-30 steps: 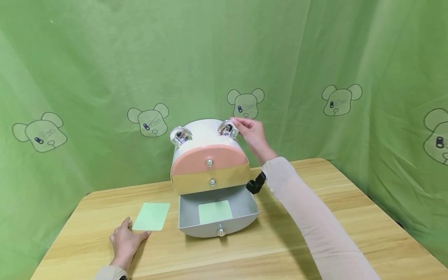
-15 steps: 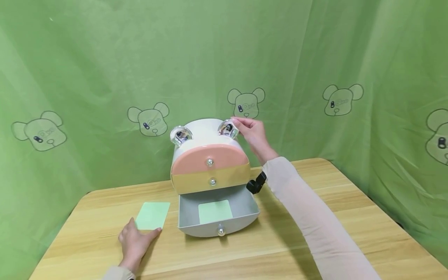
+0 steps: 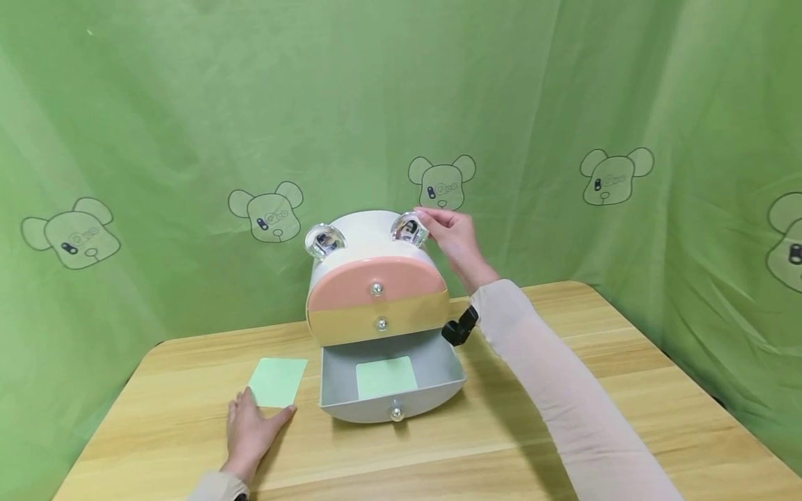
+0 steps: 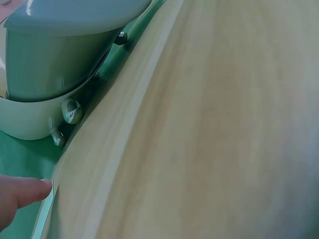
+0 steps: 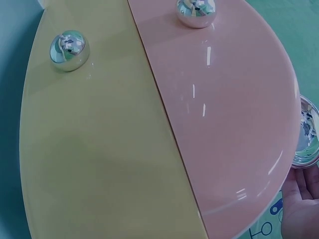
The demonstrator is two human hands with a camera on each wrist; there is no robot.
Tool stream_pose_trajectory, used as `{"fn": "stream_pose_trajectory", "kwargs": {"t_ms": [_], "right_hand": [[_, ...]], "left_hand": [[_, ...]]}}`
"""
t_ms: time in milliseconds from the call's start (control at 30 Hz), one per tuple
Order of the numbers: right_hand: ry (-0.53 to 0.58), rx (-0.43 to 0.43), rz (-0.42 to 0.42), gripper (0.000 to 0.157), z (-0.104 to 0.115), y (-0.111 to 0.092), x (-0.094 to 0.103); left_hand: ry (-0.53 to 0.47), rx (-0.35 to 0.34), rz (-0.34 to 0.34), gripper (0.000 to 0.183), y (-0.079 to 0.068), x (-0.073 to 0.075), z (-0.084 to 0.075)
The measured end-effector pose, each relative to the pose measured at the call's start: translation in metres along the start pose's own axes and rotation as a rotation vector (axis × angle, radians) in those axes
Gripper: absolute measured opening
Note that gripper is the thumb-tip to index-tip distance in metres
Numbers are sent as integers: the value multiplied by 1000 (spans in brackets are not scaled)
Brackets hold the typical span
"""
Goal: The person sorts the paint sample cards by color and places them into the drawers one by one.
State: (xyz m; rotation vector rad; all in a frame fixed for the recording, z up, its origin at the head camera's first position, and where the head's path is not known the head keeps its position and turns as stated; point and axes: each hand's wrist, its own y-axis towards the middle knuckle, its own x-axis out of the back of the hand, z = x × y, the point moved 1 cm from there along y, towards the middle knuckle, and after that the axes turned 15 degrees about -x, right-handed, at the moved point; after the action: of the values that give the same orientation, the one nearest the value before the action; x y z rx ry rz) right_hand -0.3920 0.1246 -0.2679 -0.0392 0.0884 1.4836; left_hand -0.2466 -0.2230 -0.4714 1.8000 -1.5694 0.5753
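Note:
A rounded drawer box (image 3: 370, 236) has a white top with two clear, shiny round ears. My right hand (image 3: 457, 240) holds the right ear (image 3: 409, 229) between thumb and fingers, also visible at the edge of the right wrist view. Below the pink and yellow drawers, the grey bottom drawer (image 3: 432, 360) is pulled out, with a pale green card (image 3: 385, 377) inside. On the table to its left lies another pale green card (image 3: 278, 381). My left hand (image 3: 249, 431) grips its near end, thumb at the right corner; in the left wrist view the thumb (image 4: 35, 191) touches the card's edge.
The wooden table (image 3: 376, 466) reaches back to a green curtain (image 3: 351, 104) printed with bear heads. Silvery ball knobs (image 3: 397, 414) stick out from the drawer fronts. A black wrist camera (image 3: 459, 327) sits beside the box's right side.
My left hand has moved right and slightly away from me, closing its thumb and fingers on the near end of the table card. My right hand stays on the ear.

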Motion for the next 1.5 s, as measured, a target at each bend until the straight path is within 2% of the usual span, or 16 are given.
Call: {"fn": "stream_pose_trajectory", "kwargs": {"t_ms": [233, 500, 733, 1267, 1500], "right_hand": [[-7, 3, -2, 28, -1, 0, 0], [-12, 1, 0, 29, -1, 0, 1], [-7, -10, -7, 29, 0, -1, 0], [-17, -18, -18, 28, 0, -2, 1], [8, -23, 8, 28, 0, -2, 1]], "left_hand": [[24, -35, -5, 101, 5, 4, 5], [59, -6, -18, 103, 11, 2, 9], [42, 5, -61, 106, 11, 2, 10], [34, 22, -73, 104, 10, 1, 8], [23, 31, -98, 104, 9, 2, 7]]}}
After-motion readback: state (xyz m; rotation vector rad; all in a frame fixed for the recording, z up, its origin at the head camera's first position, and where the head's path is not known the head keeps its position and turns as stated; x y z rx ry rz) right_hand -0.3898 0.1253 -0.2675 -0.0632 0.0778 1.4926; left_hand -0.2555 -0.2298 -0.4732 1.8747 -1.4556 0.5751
